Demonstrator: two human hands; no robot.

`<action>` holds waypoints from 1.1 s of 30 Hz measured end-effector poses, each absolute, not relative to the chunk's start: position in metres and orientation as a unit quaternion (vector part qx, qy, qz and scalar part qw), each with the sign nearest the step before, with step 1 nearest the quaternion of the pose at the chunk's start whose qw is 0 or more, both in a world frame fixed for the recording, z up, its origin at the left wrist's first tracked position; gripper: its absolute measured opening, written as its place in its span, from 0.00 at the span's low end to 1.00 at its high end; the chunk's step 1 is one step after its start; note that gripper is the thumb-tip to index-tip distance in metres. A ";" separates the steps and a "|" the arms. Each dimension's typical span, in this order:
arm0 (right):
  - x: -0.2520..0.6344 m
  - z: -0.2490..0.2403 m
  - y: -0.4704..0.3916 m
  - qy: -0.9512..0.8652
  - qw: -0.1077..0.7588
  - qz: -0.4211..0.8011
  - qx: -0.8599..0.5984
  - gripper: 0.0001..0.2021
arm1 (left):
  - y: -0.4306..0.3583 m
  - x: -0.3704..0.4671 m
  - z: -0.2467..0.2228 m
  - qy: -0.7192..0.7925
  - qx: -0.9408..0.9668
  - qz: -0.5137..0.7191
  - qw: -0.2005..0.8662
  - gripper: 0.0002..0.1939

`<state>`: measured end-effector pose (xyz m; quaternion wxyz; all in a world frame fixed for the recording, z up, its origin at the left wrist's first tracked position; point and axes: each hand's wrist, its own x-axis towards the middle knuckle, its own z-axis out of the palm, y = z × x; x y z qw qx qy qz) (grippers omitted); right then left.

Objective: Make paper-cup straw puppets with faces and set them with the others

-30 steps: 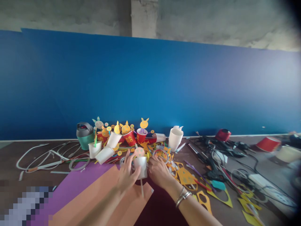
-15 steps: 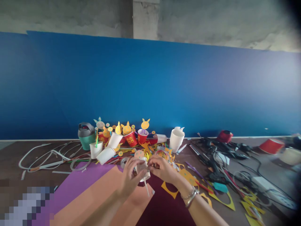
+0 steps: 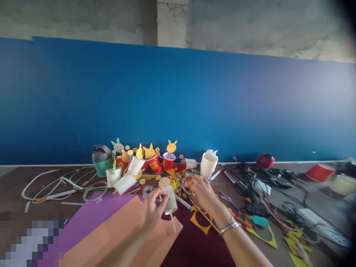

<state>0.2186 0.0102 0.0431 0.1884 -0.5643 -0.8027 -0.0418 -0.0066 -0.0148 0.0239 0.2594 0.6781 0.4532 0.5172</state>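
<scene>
White paper cup (image 3: 171,203) is leaning at the view's six o'clock; left hand (image 3: 154,207) is grasping its nine o'clock side between thumb and fingers, and a pale straw (image 3: 172,221) is projecting below. Right hand (image 3: 205,194) is bending over orange scraps (image 3: 189,183) at the cup's two o'clock, its grip unclear.

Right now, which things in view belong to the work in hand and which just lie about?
Apparently in use:
white cup at the left hand
spotted paper disc above it
white stick below it

Seemingly lying about:
green flask
power strip
far-right red cup
</scene>
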 end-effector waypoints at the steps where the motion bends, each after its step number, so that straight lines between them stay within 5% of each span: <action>1: 0.217 0.044 0.010 -0.805 0.194 -0.037 -0.559 0.06 | -0.015 -0.007 0.023 0.455 0.676 0.521 0.254 0.08; 10: 0.199 0.069 0.002 -0.791 0.343 0.132 -0.489 0.03 | -0.018 -0.008 0.013 0.409 0.713 0.504 0.267 0.20; 16: 0.179 0.074 -0.015 -0.814 0.345 0.159 -0.439 0.05 | -0.023 -0.002 0.013 0.393 0.747 0.460 0.274 0.28; 33: 0.173 0.076 -0.019 -0.822 0.326 0.109 -0.455 0.06 | -0.024 -0.003 0.019 0.420 0.715 0.493 0.261 0.16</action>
